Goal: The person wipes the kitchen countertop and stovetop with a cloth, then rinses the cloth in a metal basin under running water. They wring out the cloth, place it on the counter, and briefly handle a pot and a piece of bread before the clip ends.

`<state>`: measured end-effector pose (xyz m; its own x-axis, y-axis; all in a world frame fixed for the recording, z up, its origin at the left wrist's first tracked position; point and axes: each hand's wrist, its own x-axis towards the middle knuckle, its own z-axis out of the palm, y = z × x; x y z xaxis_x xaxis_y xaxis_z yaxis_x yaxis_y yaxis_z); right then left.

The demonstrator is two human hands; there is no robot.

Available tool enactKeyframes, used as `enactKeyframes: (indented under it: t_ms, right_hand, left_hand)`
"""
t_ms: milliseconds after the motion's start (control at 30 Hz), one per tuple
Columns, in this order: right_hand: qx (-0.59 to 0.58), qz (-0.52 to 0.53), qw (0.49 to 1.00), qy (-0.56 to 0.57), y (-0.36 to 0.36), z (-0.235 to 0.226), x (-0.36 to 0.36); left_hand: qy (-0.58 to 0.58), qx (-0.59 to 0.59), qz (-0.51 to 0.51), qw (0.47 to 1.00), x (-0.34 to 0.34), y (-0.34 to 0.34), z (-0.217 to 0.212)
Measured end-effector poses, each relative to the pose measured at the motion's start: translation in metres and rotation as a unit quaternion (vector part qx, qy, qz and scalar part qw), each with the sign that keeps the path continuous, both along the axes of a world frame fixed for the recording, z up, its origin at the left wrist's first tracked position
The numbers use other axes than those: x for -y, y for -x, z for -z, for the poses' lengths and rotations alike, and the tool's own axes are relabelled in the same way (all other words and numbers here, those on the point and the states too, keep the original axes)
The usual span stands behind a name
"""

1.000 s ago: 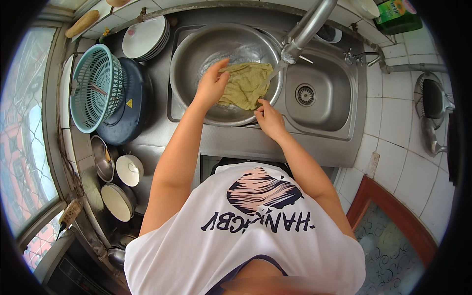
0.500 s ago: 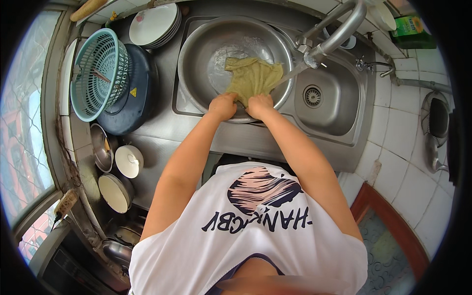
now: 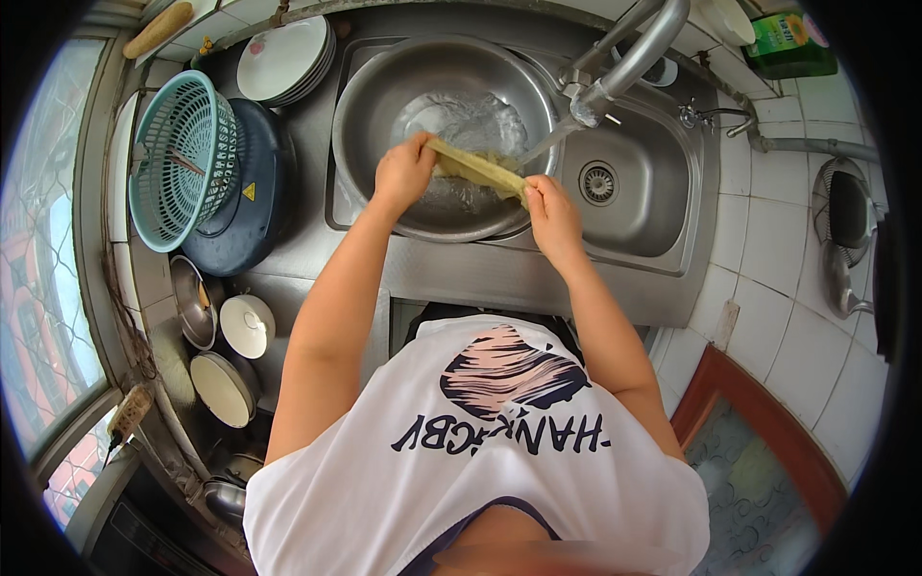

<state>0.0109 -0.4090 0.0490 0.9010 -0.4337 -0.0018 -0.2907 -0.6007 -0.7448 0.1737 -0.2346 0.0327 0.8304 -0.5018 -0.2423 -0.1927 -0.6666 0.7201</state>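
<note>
Both hands grip a yellow-green cloth (image 3: 477, 165), twisted into a tight roll over a large steel basin (image 3: 379, 91) that stands in the sink. My left hand (image 3: 403, 173) holds the roll's left end and my right hand (image 3: 549, 207) holds its right end. Water lies in the bottom of the basin. The grey tap (image 3: 629, 58) reaches over the basin's right rim, and a thin stream runs from it toward the cloth.
The steel sink (image 3: 663, 206) with its drain (image 3: 597, 182) lies to the right. On the left counter sit a teal basket (image 3: 178, 158) on a dark blue lid (image 3: 254, 206), stacked white plates (image 3: 283, 58), several bowls (image 3: 245, 326) and a green bottle (image 3: 788, 43).
The cloth lay spread flat in the basin a second ago; both hands gathered it, then pulled apart and twisted it into a roll held above the water.
</note>
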Motion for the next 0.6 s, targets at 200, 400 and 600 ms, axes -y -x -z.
enactKeyframes:
  t_ms: [200,400,600]
  right_hand:
    - [0.115,0.070,0.990,-0.051,-0.016,-0.022,-0.003]
    - [0.052,-0.024,0.992,0.109,-0.008,0.014,-0.004]
    - [-0.114,-0.106,0.986,0.060,-0.003,0.029,-0.013]
  left_hand:
    - [0.264,0.088,-0.093,0.956,0.027,0.004,-0.090]
    - [0.017,0.212,0.014,0.977,-0.004,0.023,-0.031]
    - [-0.294,0.192,0.245,0.904,-0.011,0.041,0.074]
